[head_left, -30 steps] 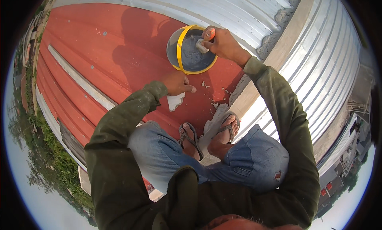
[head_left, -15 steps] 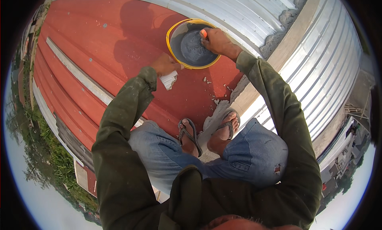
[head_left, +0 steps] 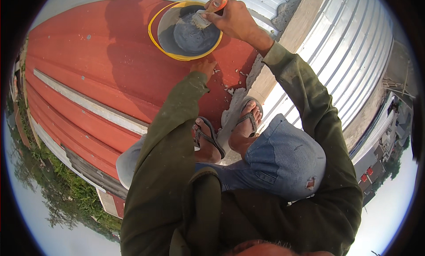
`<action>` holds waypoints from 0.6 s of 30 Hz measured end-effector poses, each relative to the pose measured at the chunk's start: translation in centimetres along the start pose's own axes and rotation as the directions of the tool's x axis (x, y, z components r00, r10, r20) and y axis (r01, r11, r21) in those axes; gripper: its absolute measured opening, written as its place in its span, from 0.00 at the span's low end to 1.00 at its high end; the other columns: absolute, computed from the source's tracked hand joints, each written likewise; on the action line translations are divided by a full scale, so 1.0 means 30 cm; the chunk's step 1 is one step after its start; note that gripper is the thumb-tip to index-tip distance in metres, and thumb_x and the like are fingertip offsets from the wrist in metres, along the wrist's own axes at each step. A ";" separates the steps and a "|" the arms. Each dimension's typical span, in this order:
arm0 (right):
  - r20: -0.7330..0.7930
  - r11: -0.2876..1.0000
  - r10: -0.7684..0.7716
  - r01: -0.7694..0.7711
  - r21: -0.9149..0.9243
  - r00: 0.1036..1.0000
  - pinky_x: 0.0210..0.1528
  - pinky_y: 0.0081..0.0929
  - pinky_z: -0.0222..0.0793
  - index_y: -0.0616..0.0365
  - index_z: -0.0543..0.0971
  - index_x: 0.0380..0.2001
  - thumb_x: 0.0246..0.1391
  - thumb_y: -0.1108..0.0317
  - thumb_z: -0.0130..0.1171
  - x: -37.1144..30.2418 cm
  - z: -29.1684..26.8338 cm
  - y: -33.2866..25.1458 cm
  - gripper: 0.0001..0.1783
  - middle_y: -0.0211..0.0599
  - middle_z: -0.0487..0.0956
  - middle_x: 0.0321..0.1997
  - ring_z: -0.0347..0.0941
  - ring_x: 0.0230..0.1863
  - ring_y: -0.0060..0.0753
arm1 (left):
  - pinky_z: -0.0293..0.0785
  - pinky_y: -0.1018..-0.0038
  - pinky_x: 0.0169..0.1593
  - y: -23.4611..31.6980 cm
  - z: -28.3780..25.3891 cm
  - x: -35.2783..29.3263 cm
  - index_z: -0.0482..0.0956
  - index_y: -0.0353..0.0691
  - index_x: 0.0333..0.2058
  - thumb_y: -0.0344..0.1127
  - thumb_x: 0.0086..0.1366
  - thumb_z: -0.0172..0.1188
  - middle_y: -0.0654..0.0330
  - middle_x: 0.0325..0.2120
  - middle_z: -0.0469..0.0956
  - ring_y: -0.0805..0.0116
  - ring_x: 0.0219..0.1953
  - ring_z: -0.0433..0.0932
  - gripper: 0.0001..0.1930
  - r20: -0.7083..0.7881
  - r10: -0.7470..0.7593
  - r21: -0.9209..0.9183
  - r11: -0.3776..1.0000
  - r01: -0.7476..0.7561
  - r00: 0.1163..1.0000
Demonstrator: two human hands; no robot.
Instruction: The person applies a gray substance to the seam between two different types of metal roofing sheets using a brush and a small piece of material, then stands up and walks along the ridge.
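Note:
My right hand (head_left: 237, 20) grips a paintbrush (head_left: 201, 19) by its orange handle, fingers wrapped round it. The pale bristles point down into a round bucket (head_left: 164, 30) with a yellow rim, over the grey paste (head_left: 191, 38) inside. Just below the bucket's near side, my left hand (head_left: 204, 67) rests low over the red metal roofing (head_left: 110, 57), its visible fingers stretched toward the right. Nothing shows in that hand, though the sleeve and wrist hide part of it.
A rough grey mortar seam (head_left: 237, 101) runs beside a concrete ledge (head_left: 290, 43), with shiny corrugated sheets (head_left: 341, 65) to the right. My sandalled feet (head_left: 208, 138) stand near the seam. A pale strip (head_left: 88, 101) crosses the red roofing; greenery (head_left: 71, 189) lies beyond the left edge.
My right hand has lifted the brush, so its bristles now show above the paste. My left hand has moved right, below the bucket; the white ragged piece it held is no longer visible there.

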State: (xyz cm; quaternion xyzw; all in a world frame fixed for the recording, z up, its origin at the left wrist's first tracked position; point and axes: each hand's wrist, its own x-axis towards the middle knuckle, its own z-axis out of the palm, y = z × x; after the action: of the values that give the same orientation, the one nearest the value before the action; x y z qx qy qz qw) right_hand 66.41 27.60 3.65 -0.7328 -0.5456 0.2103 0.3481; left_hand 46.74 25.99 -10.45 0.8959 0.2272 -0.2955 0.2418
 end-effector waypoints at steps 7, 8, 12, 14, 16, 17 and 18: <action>0.012 0.997 0.066 -0.067 0.028 0.998 0.34 0.30 0.71 0.58 0.77 0.31 0.47 0.61 0.60 -0.027 -0.065 -0.007 0.13 0.40 0.79 0.25 0.77 0.29 0.39 | 0.70 0.56 0.38 -0.049 0.047 0.008 0.74 0.43 0.41 0.36 0.61 0.50 0.52 0.36 0.73 0.50 0.37 0.75 0.11 -0.197 0.234 -0.044 0.968 -0.247 0.952; 0.007 0.997 0.065 -0.066 0.040 0.998 0.34 0.30 0.71 0.58 0.77 0.31 0.47 0.61 0.60 -0.027 -0.069 -0.011 0.12 0.41 0.78 0.24 0.77 0.29 0.40 | 0.70 0.56 0.38 -0.052 0.043 0.014 0.74 0.42 0.38 0.35 0.60 0.51 0.52 0.36 0.73 0.49 0.37 0.74 0.09 -0.151 0.246 -0.048 0.966 -0.256 0.957; -0.007 0.993 0.049 -0.048 0.106 0.999 0.33 0.31 0.70 0.59 0.77 0.29 0.46 0.61 0.61 -0.015 -0.091 -0.040 0.12 0.41 0.78 0.23 0.76 0.28 0.40 | 0.70 0.57 0.35 -0.088 0.087 0.057 0.75 0.39 0.34 0.33 0.59 0.51 0.51 0.32 0.75 0.49 0.31 0.74 0.07 -0.256 0.217 -0.018 0.973 -0.229 0.942; -0.007 0.990 0.033 -0.032 0.138 0.999 0.32 0.31 0.70 0.59 0.77 0.29 0.45 0.62 0.61 0.000 -0.085 -0.068 0.12 0.42 0.78 0.23 0.76 0.28 0.40 | 0.72 0.63 0.32 -0.113 0.114 0.072 0.76 0.37 0.33 0.32 0.58 0.51 0.52 0.23 0.76 0.56 0.26 0.76 0.07 -0.357 0.152 -0.319 0.907 -0.273 0.922; -0.013 0.987 0.039 -0.037 0.157 0.999 0.32 0.31 0.70 0.59 0.76 0.28 0.45 0.62 0.61 0.000 -0.082 -0.067 0.12 0.42 0.77 0.22 0.76 0.27 0.41 | 0.72 0.66 0.32 -0.017 0.086 0.068 0.76 0.35 0.33 0.32 0.59 0.51 0.53 0.20 0.76 0.60 0.25 0.76 0.08 -0.267 0.048 -0.658 0.720 -0.219 0.962; -0.018 0.985 0.036 -0.033 0.170 0.999 0.32 0.31 0.70 0.59 0.76 0.28 0.45 0.62 0.61 0.004 -0.074 -0.073 0.12 0.42 0.77 0.22 0.75 0.27 0.41 | 0.72 0.69 0.31 0.055 0.059 0.051 0.77 0.33 0.33 0.32 0.59 0.51 0.53 0.17 0.75 0.65 0.24 0.77 0.09 -0.142 -0.027 -0.893 0.434 -0.116 0.990; -0.025 0.982 0.038 -0.032 0.184 0.999 0.31 0.31 0.70 0.60 0.76 0.27 0.45 0.62 0.61 0.011 -0.074 -0.081 0.12 0.42 0.77 0.22 0.75 0.27 0.41 | 0.72 0.73 0.32 0.158 0.033 0.030 0.76 0.30 0.38 0.38 0.59 0.54 0.52 0.21 0.78 0.70 0.27 0.78 0.16 -0.173 0.080 -0.849 0.492 -0.190 0.982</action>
State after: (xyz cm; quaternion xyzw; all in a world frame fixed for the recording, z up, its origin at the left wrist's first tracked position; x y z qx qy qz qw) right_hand 66.45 27.69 6.95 -0.7100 -0.5060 0.2553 0.4179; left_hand 49.58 21.97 -10.30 0.6860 0.2860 -0.0730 0.6651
